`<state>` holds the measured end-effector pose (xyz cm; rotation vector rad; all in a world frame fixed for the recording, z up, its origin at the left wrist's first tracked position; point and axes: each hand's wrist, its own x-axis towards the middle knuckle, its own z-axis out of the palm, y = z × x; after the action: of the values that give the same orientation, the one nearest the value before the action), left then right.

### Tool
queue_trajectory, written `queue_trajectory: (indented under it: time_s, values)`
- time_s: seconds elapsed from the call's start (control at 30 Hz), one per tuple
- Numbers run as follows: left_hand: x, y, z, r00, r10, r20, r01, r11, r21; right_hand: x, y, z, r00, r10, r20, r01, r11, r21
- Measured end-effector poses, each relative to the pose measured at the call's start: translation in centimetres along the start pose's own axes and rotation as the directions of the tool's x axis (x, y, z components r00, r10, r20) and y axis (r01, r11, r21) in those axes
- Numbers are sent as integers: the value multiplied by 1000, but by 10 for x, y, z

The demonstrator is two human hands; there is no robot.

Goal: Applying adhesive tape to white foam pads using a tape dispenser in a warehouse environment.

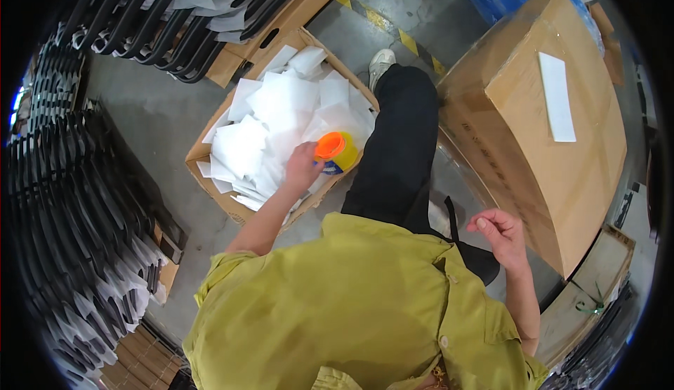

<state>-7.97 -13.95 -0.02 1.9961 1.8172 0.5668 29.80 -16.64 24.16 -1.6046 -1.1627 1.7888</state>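
My left hand (pixel 303 166) reaches over an open cardboard box and grips the side of a yellow plastic jar (pixel 347 154) with an orange top and a blue patch on its side. The jar tilts near the box's right edge. Under and around it lie many loose white foam sheets (pixel 281 106), filling the cardboard box (pixel 203 153). My right hand (pixel 500 234) is raised by my right side, thumb and fingers drawn together. Whatever it may hold is too small or hidden to make out.
A large taped carton (pixel 505 88) stands at the right, with a white foam strip (pixel 557 97) on top. Rows of black curved frames (pixel 77 214) with white wrapping fill the left and upper left. My bent leg (pixel 393 137) is beside the box. Yellow-black tape (pixel 379 19) marks the floor.
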Motion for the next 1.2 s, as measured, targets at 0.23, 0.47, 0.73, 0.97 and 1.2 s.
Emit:
queue_trajectory:
  time_s: [0.23,0.47,0.73,0.97,1.2]
  values:
    - [39,25,18,844,-59,533,198,958,-208,5,10,3,993,-111,-38,97,960,-261]
    - [22,14,42,792,-264,551,248,963,105,5,67,5,991,-34,-129,30,999,-35]
    - [47,36,-124,871,-431,236,389,312,-867,10,54,-13,994,-100,36,106,958,-266]
    - [76,143,-226,995,-3,95,94,-150,-984,6,6,-4,799,-564,207,581,638,-506]
    - [144,298,-221,898,383,218,317,-216,-924,-57,-43,-52,518,-853,-58,625,424,-655]
